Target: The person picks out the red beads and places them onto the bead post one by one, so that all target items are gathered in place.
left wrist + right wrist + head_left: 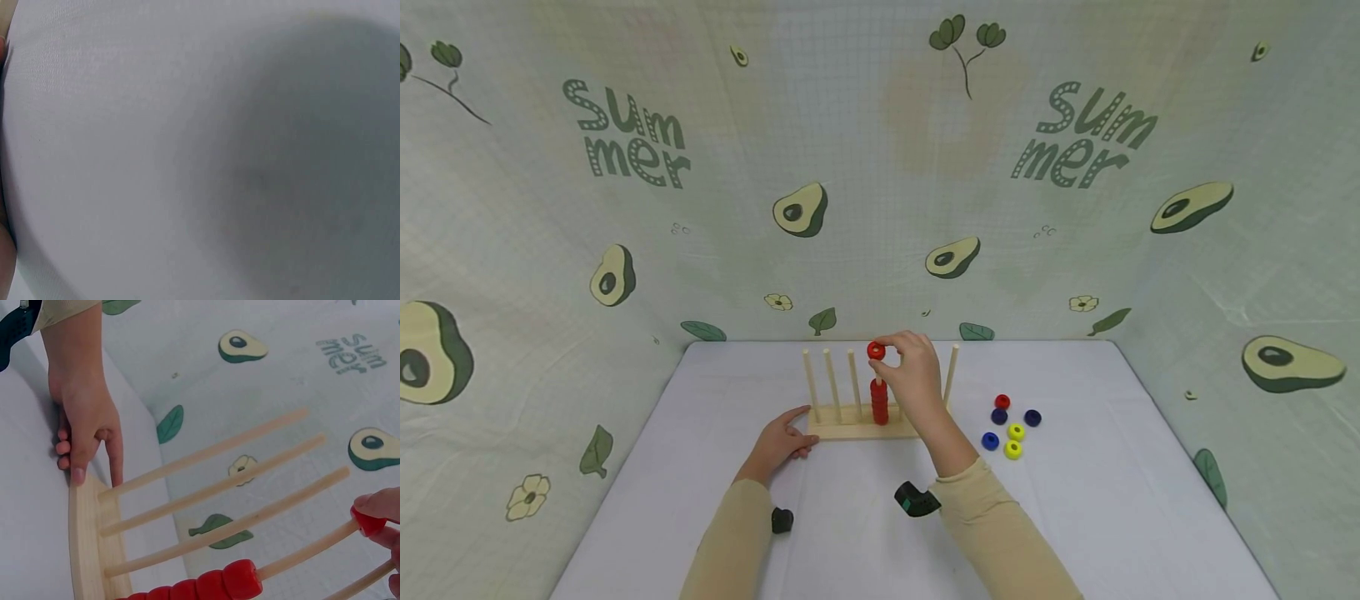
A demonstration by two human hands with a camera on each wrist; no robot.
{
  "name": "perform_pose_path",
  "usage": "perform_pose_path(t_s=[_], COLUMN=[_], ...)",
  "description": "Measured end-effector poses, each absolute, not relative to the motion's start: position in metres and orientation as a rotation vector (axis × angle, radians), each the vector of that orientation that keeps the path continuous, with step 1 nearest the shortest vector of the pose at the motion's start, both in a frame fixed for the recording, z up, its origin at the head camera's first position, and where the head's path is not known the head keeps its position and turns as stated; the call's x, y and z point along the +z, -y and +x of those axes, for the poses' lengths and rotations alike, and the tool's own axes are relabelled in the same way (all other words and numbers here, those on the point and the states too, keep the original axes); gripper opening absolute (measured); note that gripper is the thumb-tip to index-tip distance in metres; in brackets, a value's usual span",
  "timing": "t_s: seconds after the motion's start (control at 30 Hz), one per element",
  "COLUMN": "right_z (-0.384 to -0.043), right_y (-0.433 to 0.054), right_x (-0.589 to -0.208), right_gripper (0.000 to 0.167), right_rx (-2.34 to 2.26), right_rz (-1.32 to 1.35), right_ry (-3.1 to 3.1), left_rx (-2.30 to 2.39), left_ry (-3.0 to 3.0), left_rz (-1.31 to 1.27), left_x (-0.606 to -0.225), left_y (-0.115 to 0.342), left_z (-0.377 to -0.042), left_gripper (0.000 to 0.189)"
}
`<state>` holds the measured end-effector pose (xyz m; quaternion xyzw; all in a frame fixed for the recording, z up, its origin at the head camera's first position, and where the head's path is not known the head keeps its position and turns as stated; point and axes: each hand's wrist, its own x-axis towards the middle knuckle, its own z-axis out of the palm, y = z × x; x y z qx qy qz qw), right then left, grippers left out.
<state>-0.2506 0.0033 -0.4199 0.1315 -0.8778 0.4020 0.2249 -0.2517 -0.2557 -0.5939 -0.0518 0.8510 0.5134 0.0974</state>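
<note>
A wooden peg stand [850, 431] with several upright pegs stands on the table. My left hand [781, 442] grips its left end, thumb at the front edge and index finger at the back. Several red beads [879, 402] are stacked on one middle peg. At the top of that peg my right hand [913, 371] pinches another red bead [367, 521] between thumb and fingers; the peg's tip meets this bead. Three pegs to the left are bare. My right hand partly hides the stand's right side. In the left wrist view, mostly tablecloth shows.
Loose beads lie right of the stand: a red bead [1002, 402], dark blue beads [1032, 417], a brighter blue bead [990, 441] and yellow beads [1013, 450]. A patterned cloth [880, 208] hangs behind and beside the white table [700, 400].
</note>
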Motion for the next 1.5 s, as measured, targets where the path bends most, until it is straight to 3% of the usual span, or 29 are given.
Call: perform_pose_path(t_s=[1.5], right_z=[-0.2484], right_y=[-0.0019], right_x=[-0.4208], right_gripper=[0.029], right_rx=[1.103], right_rz=[0.341], right_ry=[2.454], left_rx=[1.496], left_ry=[-2.543], left_rz=[-0.134], left_x=[-0.5911], left_y=[0.2551], left_z=[-0.2507], left_gripper=[0.069])
